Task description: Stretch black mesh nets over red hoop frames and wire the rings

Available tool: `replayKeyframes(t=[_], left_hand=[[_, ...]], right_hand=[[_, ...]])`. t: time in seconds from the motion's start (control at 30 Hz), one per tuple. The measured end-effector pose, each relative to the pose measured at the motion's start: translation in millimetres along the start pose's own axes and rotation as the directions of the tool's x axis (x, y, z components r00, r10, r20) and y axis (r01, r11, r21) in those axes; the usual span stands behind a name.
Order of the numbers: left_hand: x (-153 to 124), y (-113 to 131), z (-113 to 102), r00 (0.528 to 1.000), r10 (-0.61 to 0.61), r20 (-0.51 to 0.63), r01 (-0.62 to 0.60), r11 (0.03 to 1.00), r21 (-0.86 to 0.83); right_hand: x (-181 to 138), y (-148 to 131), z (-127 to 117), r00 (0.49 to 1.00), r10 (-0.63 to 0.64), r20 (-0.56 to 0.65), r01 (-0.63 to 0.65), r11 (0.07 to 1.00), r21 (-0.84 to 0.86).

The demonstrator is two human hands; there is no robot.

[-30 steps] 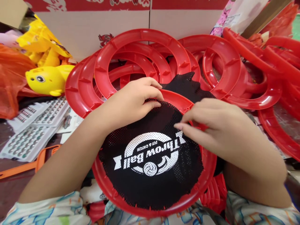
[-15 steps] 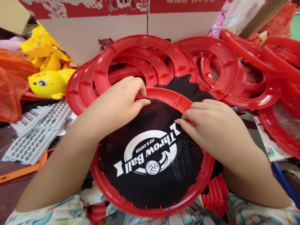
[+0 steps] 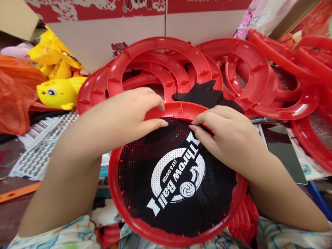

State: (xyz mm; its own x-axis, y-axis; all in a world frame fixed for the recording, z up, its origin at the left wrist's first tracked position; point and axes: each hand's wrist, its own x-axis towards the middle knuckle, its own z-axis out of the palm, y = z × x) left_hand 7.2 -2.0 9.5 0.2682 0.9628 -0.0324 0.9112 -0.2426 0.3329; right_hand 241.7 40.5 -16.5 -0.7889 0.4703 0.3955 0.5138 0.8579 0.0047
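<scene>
In front of me a red plastic ring (image 3: 178, 110) is tilted up, with a round black mesh net (image 3: 145, 159) across its opening. White "Throw Ball" lettering on the net runs at a steep slant. My left hand (image 3: 135, 107) grips the far-left part of the rim, its thumb lying on the net's edge and its fingers partly hidden beyond the rim. With thumb and forefinger, my right hand (image 3: 220, 135) pinches the net's edge by the far-right rim. Around the lower rim, the edge of the net sits over small red pegs.
Several red rings (image 3: 158, 43) are piled behind, with a black mesh piece (image 3: 201, 95) in front of them. To the left lie a yellow toy (image 3: 61, 92), an orange bag (image 3: 15, 100) and trays of small round parts (image 3: 36, 155). A dark flat device (image 3: 281, 150) is at the right.
The ring and net have turned, so the lettering slants more steeply. My right hand has shifted left along the net's edge, closer to my left thumb.
</scene>
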Motion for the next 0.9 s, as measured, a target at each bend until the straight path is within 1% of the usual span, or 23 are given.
replayKeyframes(t=[0.03, 0.1, 0.2, 0.27, 0.33, 0.43, 0.53, 0.77, 0.9], left_hand=[[5, 1, 3, 0.999, 0.029, -0.014, -0.029, 0.999, -0.027], [14, 1, 10, 0.996, 0.041, -0.073, -0.047, 0.995, -0.091], [20, 2, 19, 0.986, -0.009, -0.168, -0.026, 0.979, -0.204], [20, 4, 21, 0.979, -0.027, -0.2, -0.028, 0.963, -0.269], [20, 5, 23, 0.973, -0.047, -0.226, -0.023, 0.954, -0.299], [22, 6, 24, 0.965, -0.077, -0.25, -0.002, 0.954, -0.3], [26, 6, 27, 0.963, -0.082, -0.257, 0.007, 0.96, -0.28], [29, 9, 36, 0.939, -0.088, -0.333, 0.007, 0.971, -0.238], [28, 11, 39, 0.928, -0.083, -0.364, -0.005, 0.972, -0.233]], right_hand=[[0, 0, 0, 1.0, 0.004, -0.008, -0.003, 1.0, 0.008], [0, 0, 0, 1.0, 0.023, -0.011, -0.023, 0.999, 0.022], [2, 0, -1, 0.997, 0.08, 0.011, -0.08, 0.996, 0.038], [3, 0, -1, 0.991, 0.131, 0.032, -0.132, 0.99, 0.045], [4, 0, -1, 0.98, 0.195, 0.035, -0.197, 0.979, 0.051], [5, 0, 0, 0.959, 0.281, 0.026, -0.283, 0.957, 0.072], [6, 0, 2, 0.945, 0.326, 0.035, -0.327, 0.942, 0.074], [7, 3, 8, 0.937, 0.349, 0.004, -0.348, 0.936, 0.046], [8, 3, 6, 0.921, 0.388, 0.025, -0.389, 0.92, 0.051]])
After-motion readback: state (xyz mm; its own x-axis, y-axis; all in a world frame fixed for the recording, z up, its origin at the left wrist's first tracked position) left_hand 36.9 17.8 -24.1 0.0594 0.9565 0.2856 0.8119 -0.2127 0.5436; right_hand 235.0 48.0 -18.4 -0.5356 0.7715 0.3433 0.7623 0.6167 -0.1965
